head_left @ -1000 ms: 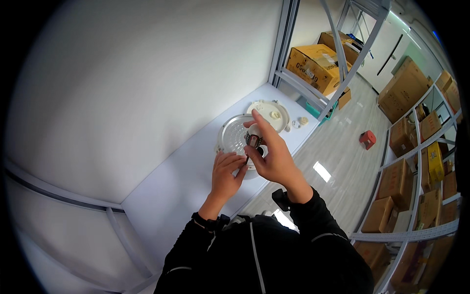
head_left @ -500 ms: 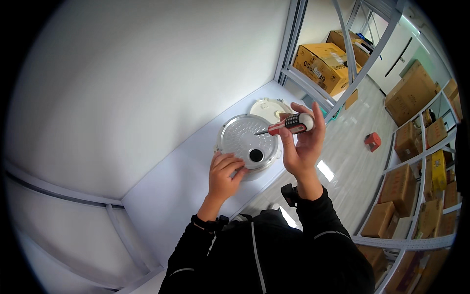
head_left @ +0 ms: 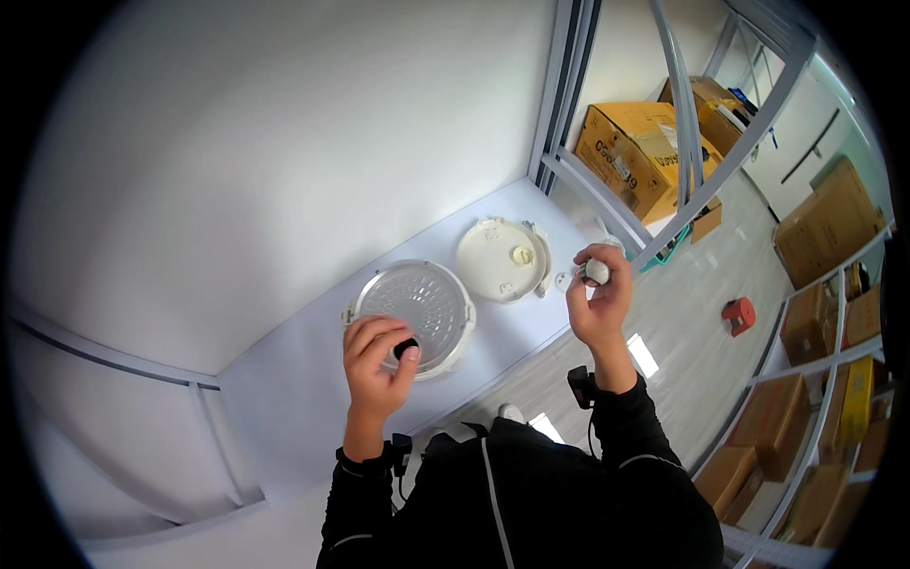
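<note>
Head camera looks down over the person's shoulders onto a narrow white table [head_left: 284, 398] set against a plain white wall. On it lies a round metal plate [head_left: 415, 303], silvery and dimpled, flat on the tabletop close to the table's near edge. The left hand [head_left: 377, 365] rests over the plate's near rim, fingers curled together around a small black knob [head_left: 406, 348], which peeks out between thumb and forefinger; the hand touches the plate there. Just beside the plate, toward the far right, lies a round cream plastic lid [head_left: 502, 258] with a small raised piece near its middle; the two discs sit close, nearly touching at their edges. The right hand [head_left: 599, 302] is lifted off the table, out past its edge and near the lid, with fingers pinched shut on a small pale tool [head_left: 593, 273]; a thin tip sticks out from it toward the lid, though it is too small to tell exactly what it is. Both forearms wear black sleeves. Beyond the table stand grey metal shelf posts [head_left: 569, 85], with a yellow-brown cardboard box [head_left: 637, 144] behind them, more boxes on racks at the right, and a small red object [head_left: 737, 313] on the grey floor.
</note>
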`<state>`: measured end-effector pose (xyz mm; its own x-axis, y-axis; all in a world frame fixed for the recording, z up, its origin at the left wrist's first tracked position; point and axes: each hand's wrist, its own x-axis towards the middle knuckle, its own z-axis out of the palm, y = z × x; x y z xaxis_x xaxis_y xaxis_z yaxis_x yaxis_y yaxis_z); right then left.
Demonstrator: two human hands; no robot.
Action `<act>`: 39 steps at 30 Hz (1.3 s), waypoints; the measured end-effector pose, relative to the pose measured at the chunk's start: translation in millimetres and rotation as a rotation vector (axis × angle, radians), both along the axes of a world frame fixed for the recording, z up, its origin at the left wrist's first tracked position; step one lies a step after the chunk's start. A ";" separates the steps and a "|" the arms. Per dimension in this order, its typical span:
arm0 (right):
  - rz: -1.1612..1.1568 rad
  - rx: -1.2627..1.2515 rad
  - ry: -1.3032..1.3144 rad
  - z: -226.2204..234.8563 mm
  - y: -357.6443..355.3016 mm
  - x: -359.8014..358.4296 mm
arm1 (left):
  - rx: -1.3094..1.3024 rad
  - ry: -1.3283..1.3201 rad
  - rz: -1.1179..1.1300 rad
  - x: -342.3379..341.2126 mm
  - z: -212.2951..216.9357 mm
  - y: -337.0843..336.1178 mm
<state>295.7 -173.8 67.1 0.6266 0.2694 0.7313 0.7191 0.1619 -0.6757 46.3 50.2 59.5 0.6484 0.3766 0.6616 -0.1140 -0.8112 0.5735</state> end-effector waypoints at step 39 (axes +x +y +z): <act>0.005 -0.964 0.221 -144.1 -23.1 119.2 | 0.116 0.341 0.339 191.9 -138.5 -114.0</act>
<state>414.9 -196.9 -77.0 0.7197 0.6914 0.0637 0.5615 -0.5256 -0.6391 238.2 -63.8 -78.9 0.6889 0.5403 0.4832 0.3461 -0.8309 0.4357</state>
